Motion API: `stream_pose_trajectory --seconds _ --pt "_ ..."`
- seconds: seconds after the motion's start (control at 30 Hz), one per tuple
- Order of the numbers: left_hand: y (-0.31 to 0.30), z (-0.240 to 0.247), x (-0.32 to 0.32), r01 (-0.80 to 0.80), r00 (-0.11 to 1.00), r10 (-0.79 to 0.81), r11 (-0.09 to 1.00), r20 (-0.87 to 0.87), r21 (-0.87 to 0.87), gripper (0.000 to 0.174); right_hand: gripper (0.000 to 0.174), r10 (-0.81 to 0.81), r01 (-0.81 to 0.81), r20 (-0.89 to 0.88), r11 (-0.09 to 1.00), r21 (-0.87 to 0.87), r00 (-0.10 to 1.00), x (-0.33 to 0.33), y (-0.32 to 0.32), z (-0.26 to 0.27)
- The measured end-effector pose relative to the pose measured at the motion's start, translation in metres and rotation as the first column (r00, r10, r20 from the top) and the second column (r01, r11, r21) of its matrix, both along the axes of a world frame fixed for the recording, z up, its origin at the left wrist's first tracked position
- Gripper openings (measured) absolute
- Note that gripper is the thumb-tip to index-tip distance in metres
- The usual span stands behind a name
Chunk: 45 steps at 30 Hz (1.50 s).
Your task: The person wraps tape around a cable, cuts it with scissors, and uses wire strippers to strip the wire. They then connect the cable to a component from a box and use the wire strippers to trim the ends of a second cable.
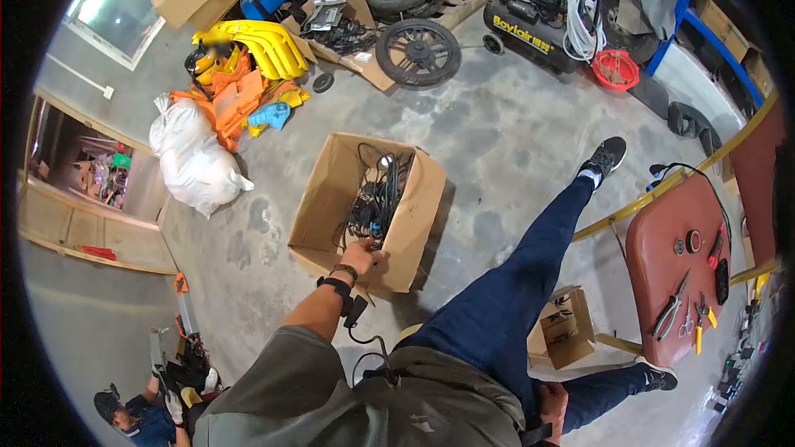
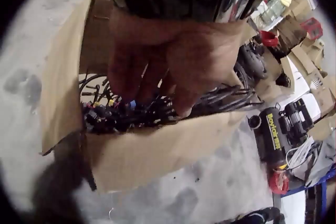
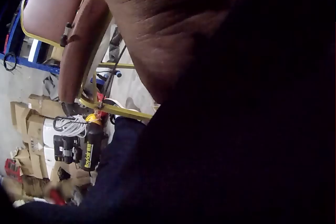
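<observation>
My left hand (image 1: 362,257) reaches over the near side of an open cardboard box (image 1: 319,199) on the floor. In the left wrist view its fingers hang down, relaxed, over a tangle of black cables (image 2: 123,116) with small coloured connectors. Nothing shows gripped in that hand (image 2: 173,66). The cables (image 1: 377,199) lie along the box's right side in the head view. My right hand (image 1: 552,406) hangs loosely beside my thigh, its fingers slightly curled. Only its wrist and palm base (image 3: 163,40) show in the right wrist view, the rest dark.
A red-brown chair (image 1: 662,240) at right bears pliers (image 1: 671,306), scissors and tape rolls. A smaller box (image 1: 571,331) sits beside my leg. Farther off are a white sack (image 1: 195,157), a wheel (image 1: 418,51) and an air compressor (image 1: 530,33). Another person (image 1: 137,414) is at lower left.
</observation>
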<state>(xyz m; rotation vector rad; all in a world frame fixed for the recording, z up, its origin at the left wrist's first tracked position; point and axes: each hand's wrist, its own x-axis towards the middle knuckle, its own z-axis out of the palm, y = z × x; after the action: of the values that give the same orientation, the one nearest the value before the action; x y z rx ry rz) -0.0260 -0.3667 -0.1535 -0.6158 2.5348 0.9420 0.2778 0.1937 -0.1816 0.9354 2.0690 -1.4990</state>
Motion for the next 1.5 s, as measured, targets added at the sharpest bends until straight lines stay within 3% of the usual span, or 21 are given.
stream_pose_trajectory --seconds 0.1,0.23,0.3,0.4,0.5,0.53,0.6,0.63,0.67,0.8,0.9,1.0,1.03,1.1,1.13,1.37,1.4,1.5 --pt "-0.003 -0.008 -0.024 0.062 0.997 -0.067 0.991 -0.037 -0.115 0.065 0.027 0.029 -0.031 0.039 0.999 0.035 0.999 0.01 0.008 -0.023" --pt "0.005 0.004 -0.061 -0.025 0.986 0.005 0.993 -0.169 -0.115 0.075 0.025 0.037 -0.024 -0.105 0.992 0.124 0.994 -0.001 -0.004 -0.004" --pt "0.013 0.013 -0.077 -0.012 0.996 0.004 0.996 -0.084 -0.084 0.087 0.026 0.004 0.01 -0.112 0.992 0.122 0.994 -0.002 -0.008 0.001" --pt "0.022 -0.003 -0.091 0.056 0.995 -0.059 0.998 -0.083 -0.039 0.104 0.026 0.037 -0.048 0.097 0.991 0.121 0.995 -0.012 -0.008 0.01" --pt "0.039 -0.009 -0.091 -0.008 0.998 0.015 0.993 -0.061 0.117 0.109 0.024 -0.122 0.113 -0.101 0.989 -0.093 0.987 0.005 -0.008 -0.01" --pt "0.039 -0.022 -0.092 -0.009 0.999 0.015 0.992 -0.046 0.122 0.113 0.023 -0.072 0.07 -0.089 0.997 -0.023 0.993 0.009 -0.005 -0.015" --pt "0.046 -0.037 -0.085 0.05 0.991 -0.05 0.999 -0.128 -0.003 0.111 0.023 0.028 -0.021 -0.057 0.994 0.111 0.998 0.013 0.001 -0.025" --pt "0.051 -0.04 -0.08 0.074 0.983 -0.085 0.995 -0.165 -0.069 0.11 0.023 0.025 -0.02 -0.051 0.995 0.098 0.998 0.01 0.0 -0.024" --pt "0.055 -0.043 -0.073 0.059 0.979 -0.066 0.997 -0.191 -0.043 0.101 0.023 0.021 -0.017 -0.045 0.996 0.086 0.999 0.008 0.0 -0.022" --pt "0.062 -0.019 -0.053 0.068 0.969 -0.093 0.991 -0.227 -0.114 0.092 0.027 0.075 -0.084 0.089 0.99 0.11 0.993 -0.02 -0.014 0.019" --pt "0.055 -0.032 -0.044 0.082 0.963 -0.125 0.98 -0.24 -0.18 0.097 0.027 0.056 -0.055 -0.008 0.996 0.067 0.998 -0.012 -0.009 0.009" --pt "0.056 -0.041 -0.036 0.004 0.917 -0.067 0.987 -0.394 -0.159 0.081 0.028 0.098 -0.097 -0.002 0.989 0.113 0.995 -0.004 -0.004 -0.005" --pt "0.052 -0.047 -0.037 -0.097 0.919 0.103 0.995 -0.382 0.035 0.073 0.028 0.106 -0.105 -0.001 0.988 0.113 0.994 -0.003 -0.003 -0.006" --pt "0.037 -0.067 -0.042 -0.291 0.873 0.413 0.869 -0.262 0.4 0.056 0.028 0.119 -0.118 0.003 0.986 0.115 0.993 -0.002 -0.001 -0.005" --pt "0.029 -0.069 -0.044 -0.307 0.836 0.415 0.897 -0.359 0.319 0.038 0.028 0.099 -0.099 0.005 0.989 0.114 0.995 -0.002 -0.002 -0.001" --pt "-0.003 -0.047 -0.041 -0.417 0.815 0.477 0.877 -0.329 0.239 0.024 0.029 -0.003 -0.001 0.042 0.997 0.079 0.999 -0.019 -0.02 0.027" --pt "-0.011 -0.056 -0.039 -0.424 0.745 0.493 0.87 -0.449 0.251 0.022 0.03 -0.036 0.034 0.036 0.998 0.053 0.999 -0.021 -0.022 0.031" --pt "-0.046 -0.074 -0.038 -0.607 0.612 0.608 0.771 -0.506 0.192 0.02 0.026 0.074 -0.081 0.061 0.989 0.121 0.995 -0.016 -0.014 0.023"
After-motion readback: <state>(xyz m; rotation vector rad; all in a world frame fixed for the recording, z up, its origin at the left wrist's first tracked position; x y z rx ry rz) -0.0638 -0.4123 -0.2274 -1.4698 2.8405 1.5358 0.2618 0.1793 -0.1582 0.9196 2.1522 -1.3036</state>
